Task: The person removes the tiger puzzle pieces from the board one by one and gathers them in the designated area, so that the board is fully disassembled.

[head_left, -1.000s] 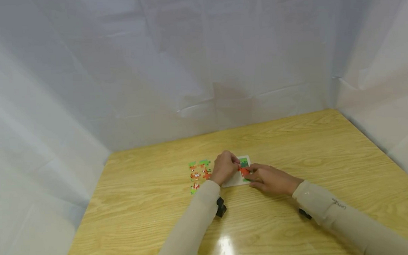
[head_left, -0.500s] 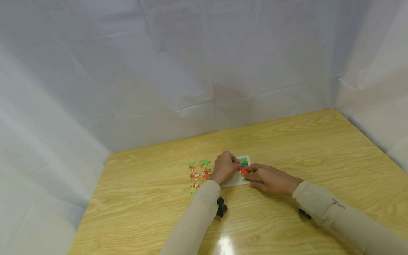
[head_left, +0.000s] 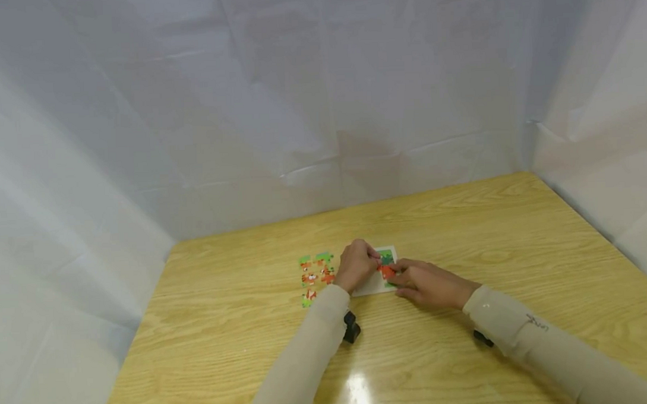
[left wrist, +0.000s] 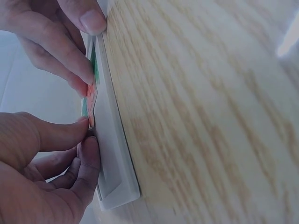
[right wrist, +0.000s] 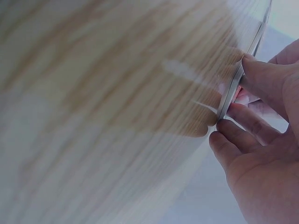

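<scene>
A white puzzle tray (head_left: 370,288) lies on the table between both hands, with green and red pieces (head_left: 388,272) along its right side. My left hand (head_left: 355,265) pinches a small puzzle piece between thumb and forefinger over the tray, at the edge of the red part; fingers mostly hide it. My right hand (head_left: 432,284) rests at the tray's right side. Its fingertips touch the red piece (left wrist: 92,95) and the tray rim (left wrist: 122,161), as the left wrist view shows. In the right wrist view, extended fingers (right wrist: 238,135) meet the tray's edge.
Several loose puzzle pieces (head_left: 311,278), orange, white and green, lie left of the tray, partly behind the left forearm. The wooden table (head_left: 226,324) meets pale hanging sheets (head_left: 257,139) at its back and sides.
Both hands stay at nearly the same spot on the tray, with only tiny finger shifts. The loose pieces have not moved.
</scene>
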Demonstrator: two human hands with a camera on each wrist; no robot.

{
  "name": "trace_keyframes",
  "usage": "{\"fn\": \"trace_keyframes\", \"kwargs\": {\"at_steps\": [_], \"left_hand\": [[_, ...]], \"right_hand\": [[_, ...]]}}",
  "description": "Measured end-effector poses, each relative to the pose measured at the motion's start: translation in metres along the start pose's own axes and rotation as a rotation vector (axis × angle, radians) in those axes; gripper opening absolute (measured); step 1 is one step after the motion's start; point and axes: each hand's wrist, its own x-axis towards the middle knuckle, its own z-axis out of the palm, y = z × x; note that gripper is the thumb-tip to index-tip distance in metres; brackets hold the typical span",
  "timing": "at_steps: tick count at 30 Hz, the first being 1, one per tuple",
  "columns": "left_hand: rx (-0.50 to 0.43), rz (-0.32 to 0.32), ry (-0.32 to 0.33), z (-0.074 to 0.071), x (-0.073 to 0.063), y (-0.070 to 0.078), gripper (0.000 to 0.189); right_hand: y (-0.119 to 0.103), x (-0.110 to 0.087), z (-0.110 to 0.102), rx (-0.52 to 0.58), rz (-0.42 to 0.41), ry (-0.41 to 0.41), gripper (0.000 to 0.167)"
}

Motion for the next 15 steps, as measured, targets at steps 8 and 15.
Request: {"fn": "trace_keyframes", "kwargs": {"at_steps": [8, 15], "left_hand": [[-0.050, 0.011, 0.004, -0.0029, -0.0015, -0.0012, 0.008], [-0.069, 0.014, 0.016, -0.0029, -0.0018, -0.0022, 0.006]], "right_hand": [[-0.0015, -0.0003, -0.0004, 0.001, 0.009, -0.001, 0.030], [-0.0022, 0.0006, -0.0012, 0.009, 0.009, -0.003, 0.030]]}}
